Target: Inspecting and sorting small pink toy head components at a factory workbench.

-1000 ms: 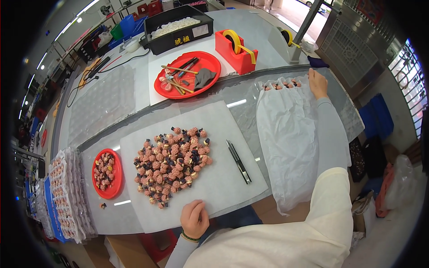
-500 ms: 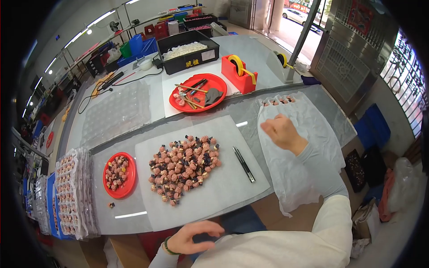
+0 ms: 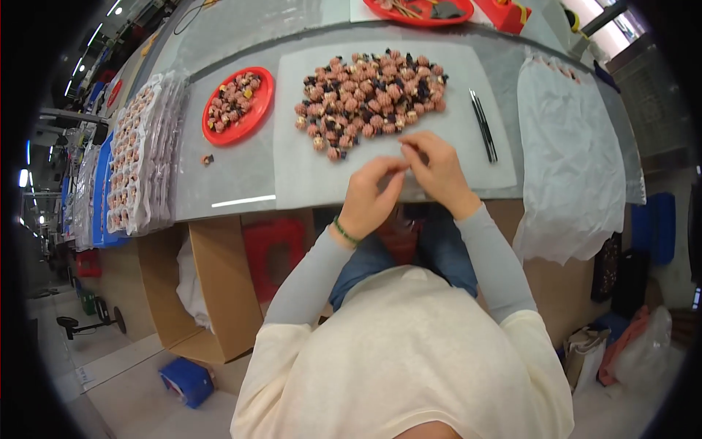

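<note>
In the upper middle of the frame, a heap of small pink, cream and dark knobbly bead-like pieces (image 3: 373, 91) lies on a white rectangular sheet (image 3: 314, 175) spread over the grey counter (image 3: 227, 179). Just below the heap, the left hand (image 3: 369, 197) and right hand (image 3: 435, 172) meet fingertip to fingertip at the sheet's near edge; each grip is pinched, but whatever sits between the fingers is too small to tell. A pair of black tweezers (image 3: 482, 124) lies right of the heap. A round red plastic dish (image 3: 240, 104) with more pieces sits at upper left.
</note>
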Motion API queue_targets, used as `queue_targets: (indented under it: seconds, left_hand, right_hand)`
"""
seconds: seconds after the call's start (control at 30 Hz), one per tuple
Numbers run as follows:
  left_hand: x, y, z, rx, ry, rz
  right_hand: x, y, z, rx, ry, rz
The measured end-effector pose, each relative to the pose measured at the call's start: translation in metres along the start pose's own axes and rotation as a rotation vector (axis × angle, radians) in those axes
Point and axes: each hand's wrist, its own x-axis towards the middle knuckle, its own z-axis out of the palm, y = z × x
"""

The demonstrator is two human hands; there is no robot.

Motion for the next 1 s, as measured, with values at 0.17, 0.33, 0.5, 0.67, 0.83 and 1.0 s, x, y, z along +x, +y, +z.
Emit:
queue_targets:
  seconds: [0.17, 0.33, 0.5, 0.67, 0.83, 1.0]
  left_hand:
    - [0.003, -0.016, 0.029, 0.144, 0.160, 0.051]
    - [0.003, -0.011, 0.039, 0.504, 0.150, 0.240]
    - [-0.002, -0.013, 0.036, 0.563, 0.167, 0.200]
    - [0.005, -0.009, 0.044, 0.546, 0.178, 0.228]
    - [0.004, 0.019, 0.050, 0.298, 0.273, 0.119]
    - [0.015, 0.067, 0.078, 0.375, 0.096, 0.549]
  right_hand:
    - [-0.005, 0.015, 0.007, 0.296, 0.139, 0.128]
    - [-0.010, 0.016, 0.006, 0.366, 0.182, 0.107]
    - [-0.011, 0.012, 0.012, 0.264, 0.191, 0.057]
    - [-0.009, 0.023, 0.005, 0.185, 0.197, 0.072]
    - [0.019, 0.018, 0.001, 0.319, 0.195, 0.179]
    - [0.069, 0.007, -0.026, 0.131, 0.450, 0.053]
